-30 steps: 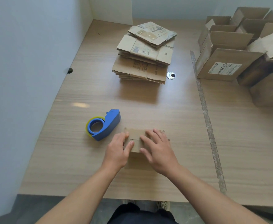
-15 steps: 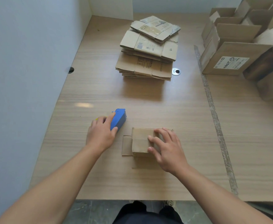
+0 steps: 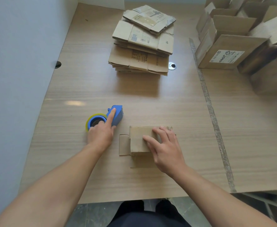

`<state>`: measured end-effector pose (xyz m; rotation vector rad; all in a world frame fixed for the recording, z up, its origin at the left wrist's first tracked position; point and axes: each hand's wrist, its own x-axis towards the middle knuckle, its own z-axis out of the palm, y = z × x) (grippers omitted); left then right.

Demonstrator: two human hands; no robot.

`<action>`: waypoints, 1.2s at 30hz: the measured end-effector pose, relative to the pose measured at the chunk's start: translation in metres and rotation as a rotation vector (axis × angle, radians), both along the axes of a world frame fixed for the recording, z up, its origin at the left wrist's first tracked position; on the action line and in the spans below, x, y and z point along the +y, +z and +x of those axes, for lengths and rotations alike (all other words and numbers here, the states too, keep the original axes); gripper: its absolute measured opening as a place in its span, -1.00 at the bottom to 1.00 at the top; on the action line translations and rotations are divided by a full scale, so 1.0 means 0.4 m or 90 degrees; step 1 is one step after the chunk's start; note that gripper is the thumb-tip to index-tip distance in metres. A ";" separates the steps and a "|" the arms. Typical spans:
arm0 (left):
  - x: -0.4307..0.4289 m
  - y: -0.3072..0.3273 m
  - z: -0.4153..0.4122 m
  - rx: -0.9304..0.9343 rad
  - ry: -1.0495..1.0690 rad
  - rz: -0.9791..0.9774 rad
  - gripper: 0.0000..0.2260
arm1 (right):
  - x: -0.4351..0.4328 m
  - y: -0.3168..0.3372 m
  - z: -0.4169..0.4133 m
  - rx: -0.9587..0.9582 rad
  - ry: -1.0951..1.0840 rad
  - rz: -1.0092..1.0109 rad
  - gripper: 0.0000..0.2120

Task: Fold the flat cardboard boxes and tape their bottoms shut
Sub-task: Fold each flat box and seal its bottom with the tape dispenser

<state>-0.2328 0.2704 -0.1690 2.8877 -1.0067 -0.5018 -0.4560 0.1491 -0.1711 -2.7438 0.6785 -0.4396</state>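
A small folded cardboard box (image 3: pixel 138 139) stands bottom-up near the front of the wooden table (image 3: pixel 85 89), one side flap lying flat to its left. My right hand (image 3: pixel 163 147) presses on its top flaps with spread fingers. Left of the box, my left hand (image 3: pixel 101 133) grips the blue tape dispenser (image 3: pixel 116 114) with its yellow-rimmed roll, the index finger stretched along the blue body. A stack of flat cardboard boxes (image 3: pixel 141 43) lies at the back centre.
Several assembled open boxes (image 3: pixel 232 46) crowd the back right corner. A strip of old tape (image 3: pixel 211 108) runs front to back on the right. A metal grommet (image 3: pixel 172 65) sits beside the stack. A white wall (image 3: pixel 19 63) bounds the left side.
My left hand left the small box, moved left and took hold of the tape dispenser. My right hand stayed pressing on the box.
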 end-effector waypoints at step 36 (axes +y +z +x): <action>0.033 0.196 -0.063 -0.124 -0.701 -0.184 -0.58 | -0.116 0.123 0.015 0.040 0.123 0.416 -0.46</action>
